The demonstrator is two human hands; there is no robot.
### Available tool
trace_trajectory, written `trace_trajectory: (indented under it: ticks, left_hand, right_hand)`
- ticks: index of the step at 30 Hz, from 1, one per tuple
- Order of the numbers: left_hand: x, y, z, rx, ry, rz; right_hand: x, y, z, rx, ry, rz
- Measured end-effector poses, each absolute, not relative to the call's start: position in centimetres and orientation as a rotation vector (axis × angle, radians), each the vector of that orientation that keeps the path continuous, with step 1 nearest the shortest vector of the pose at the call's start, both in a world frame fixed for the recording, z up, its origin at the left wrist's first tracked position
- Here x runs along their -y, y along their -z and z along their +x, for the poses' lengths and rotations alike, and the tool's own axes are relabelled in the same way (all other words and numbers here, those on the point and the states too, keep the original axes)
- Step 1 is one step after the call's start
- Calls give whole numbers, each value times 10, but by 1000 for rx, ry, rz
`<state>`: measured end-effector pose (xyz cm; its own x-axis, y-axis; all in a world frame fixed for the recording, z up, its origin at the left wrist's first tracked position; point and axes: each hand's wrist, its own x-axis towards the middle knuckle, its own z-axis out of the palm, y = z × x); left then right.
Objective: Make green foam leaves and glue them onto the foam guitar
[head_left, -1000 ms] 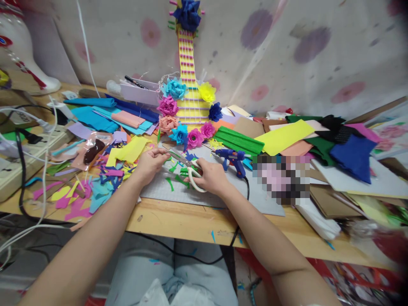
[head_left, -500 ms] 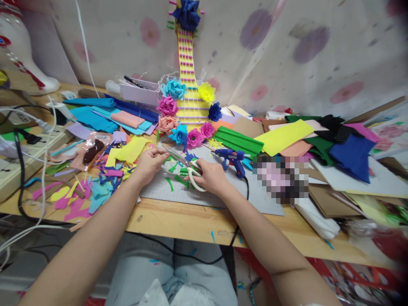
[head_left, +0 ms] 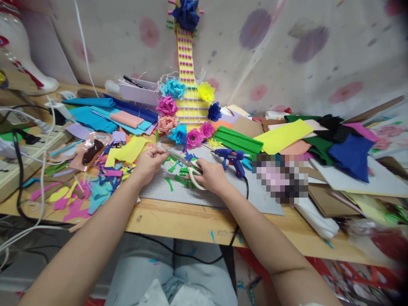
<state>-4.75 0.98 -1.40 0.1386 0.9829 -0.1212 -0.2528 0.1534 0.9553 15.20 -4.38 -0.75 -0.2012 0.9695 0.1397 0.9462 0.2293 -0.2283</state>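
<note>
Starting at the near edge of the wooden desk, two bare forearms reach in over a grey cutting mat. The right hand is closed round the white loops of a pair of scissors, gripping them firmly. The blades point up and to the left, and how far they part is too small to tell. The left hand lies just beside the blade tips. Its fingers are curled in close, and whether they pinch anything cannot be told.

Green scraps lie on the mat under and around the scissors. They look thin, soft and very light, likely to bend or slide when touched, so a fingertip pinch at one edge would suit them best. The scissors look stiff and hard with sharp blades, and are safest taken by the loops.

Left of the mat lies a heap of offcuts in pink, yellow and blue. Just right of the right hand rests a blue glue gun, its black cord dropping over the desk edge.

Farther back lie flat foam sheets in many colours. A cluster of paper flowers sits at the foot of a yellow guitar shape, which leans on the spotted cloth behind.
</note>
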Motion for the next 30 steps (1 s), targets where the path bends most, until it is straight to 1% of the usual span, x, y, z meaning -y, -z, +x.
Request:
trace_trajectory:
  ticks: [6,9,12,20,27,30]
  left_hand:
    - [-10,15,-48,-997,-1139,987]
    - [-10,14,-48,-993,-1144,987]
    - [-9,13,-47,-988,-1151,962]
    - [-5,9,-38,-943,-1058,920]
    - [-2,8,-42,-859,-1036,914]
    - [-1,8,-44,-785,-1037,960]
  right_hand:
    - [43,7,154,2258,-126,-1803]
    - [43,4,155,2210,-178,-1798]
    - [43,2,154,2042,-380,-1755]
    - [24,1,133,1444,-1175,-1381]
    - [9,-9,112,1179,-1408,-1300]
    - [7,-10,115,1101,-1628,-1190]
